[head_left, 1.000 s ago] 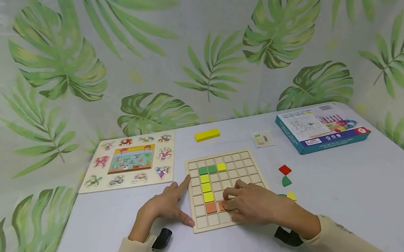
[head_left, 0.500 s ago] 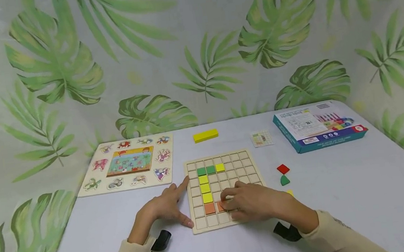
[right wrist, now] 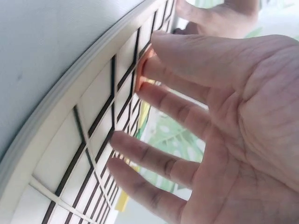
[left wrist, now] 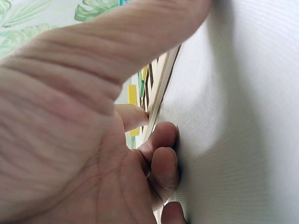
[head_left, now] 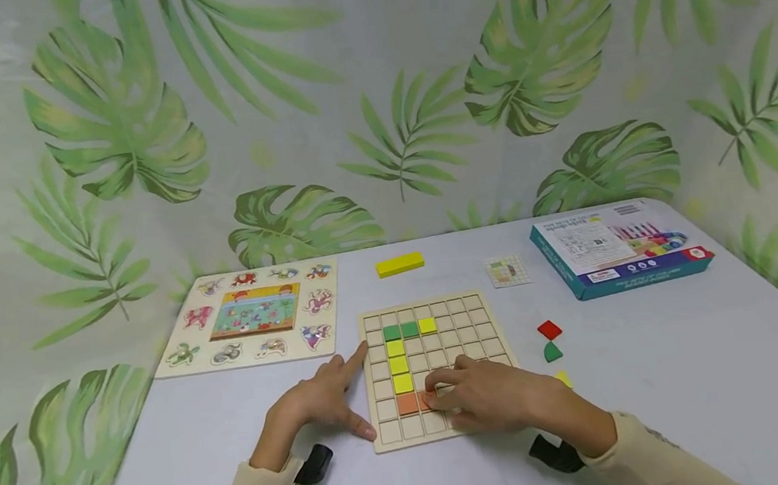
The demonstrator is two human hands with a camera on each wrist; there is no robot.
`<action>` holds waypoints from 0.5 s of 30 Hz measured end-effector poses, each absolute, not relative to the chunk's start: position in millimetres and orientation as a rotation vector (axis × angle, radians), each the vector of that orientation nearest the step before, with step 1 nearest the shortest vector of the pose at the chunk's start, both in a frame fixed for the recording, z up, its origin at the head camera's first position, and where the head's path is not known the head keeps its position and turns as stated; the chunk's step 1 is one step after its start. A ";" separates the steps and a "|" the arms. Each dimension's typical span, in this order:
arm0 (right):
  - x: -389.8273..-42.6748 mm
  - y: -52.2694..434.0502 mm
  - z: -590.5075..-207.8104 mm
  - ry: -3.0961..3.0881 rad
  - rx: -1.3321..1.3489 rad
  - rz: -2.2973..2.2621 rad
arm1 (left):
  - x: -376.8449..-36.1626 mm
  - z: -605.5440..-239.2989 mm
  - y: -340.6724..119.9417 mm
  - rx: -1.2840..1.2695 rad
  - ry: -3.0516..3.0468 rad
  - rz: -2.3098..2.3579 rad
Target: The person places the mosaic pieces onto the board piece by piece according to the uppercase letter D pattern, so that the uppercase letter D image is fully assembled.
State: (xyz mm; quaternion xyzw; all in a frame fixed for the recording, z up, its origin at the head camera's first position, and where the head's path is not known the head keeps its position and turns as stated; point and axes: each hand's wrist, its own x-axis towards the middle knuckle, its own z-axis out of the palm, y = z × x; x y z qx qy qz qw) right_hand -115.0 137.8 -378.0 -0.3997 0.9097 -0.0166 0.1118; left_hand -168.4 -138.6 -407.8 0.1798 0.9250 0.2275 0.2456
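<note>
A wooden grid board [head_left: 390,431] lies flat in the head view. My left hand [head_left: 322,400] rests at its left edge, index finger and thumb spread apart and touching the rim. With thumb and fingertips, my right hand [head_left: 493,397] pinches an orange square tile [head_left: 425,400] at a cell in the board's lower part; in the right wrist view that orange tile [right wrist: 141,70] is partly covered by the fingers. Another orange tile [head_left: 407,404] sits in the cell to its left. Above that stand yellow tiles [head_left: 399,365] in a column, with green tiles [head_left: 391,333] at the top.
Right of the board lie a red tile [head_left: 549,330], a green quarter-round piece [head_left: 552,352] and a yellow tile [head_left: 564,378] near my wrist. Farther back are a pattern card [head_left: 507,270], a teal box [head_left: 641,274], a yellow block [head_left: 399,264] and a sea-animal puzzle board [head_left: 180,369].
The view shifts slightly with the head. My right hand stays over the same cell, its fingers shifting a little on the orange tile. The left hand keeps its place on the board's edge.
</note>
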 end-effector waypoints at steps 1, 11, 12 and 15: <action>-114.9 137.2 -378.0 2.670 -1.164 -0.051 | -168.3 -407.8 -138.7 0.492 2.523 0.620; -119.1 135.2 -377.5 2.645 -1.135 -0.055 | -170.2 -405.9 -138.8 0.489 2.522 0.600; -119.4 135.4 -377.2 2.640 -1.113 -0.073 | -170.2 -405.7 -138.8 0.488 2.520 0.602; -119.3 135.6 -376.8 2.629 -1.049 -0.132 | -170.0 -404.9 -139.0 0.492 2.516 0.603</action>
